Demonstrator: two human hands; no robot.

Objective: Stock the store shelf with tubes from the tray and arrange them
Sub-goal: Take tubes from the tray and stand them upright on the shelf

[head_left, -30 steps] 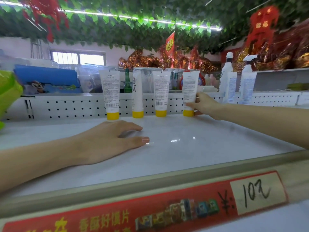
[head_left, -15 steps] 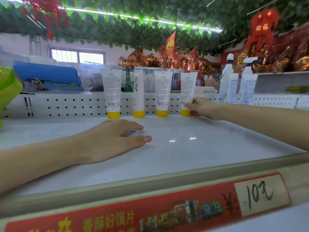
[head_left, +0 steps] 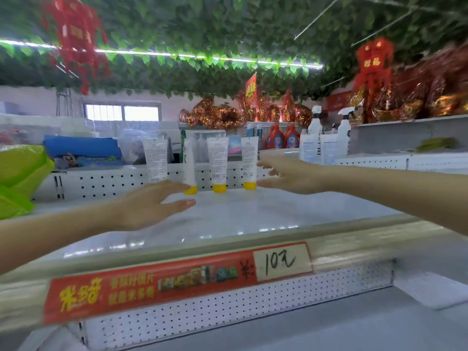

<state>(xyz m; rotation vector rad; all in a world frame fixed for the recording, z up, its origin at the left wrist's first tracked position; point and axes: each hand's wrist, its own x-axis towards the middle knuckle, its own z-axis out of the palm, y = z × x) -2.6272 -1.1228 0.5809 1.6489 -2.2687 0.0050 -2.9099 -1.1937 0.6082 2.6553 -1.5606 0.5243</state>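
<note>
Green bag L of tubes

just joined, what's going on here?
A person is stocking a white shelf. Four yellow-capped tubes stand cap-down in a row along its back. The right hand is open beside the rightmost tube, not gripping it. The left hand is open, low over the shelf before the leftmost tube. Neither holds anything.

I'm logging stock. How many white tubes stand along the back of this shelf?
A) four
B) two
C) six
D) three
A: four tubes stand in a row against the perforated back wall, three yellow caps showing, the leftmost cap hidden behind the left hand.
</note>
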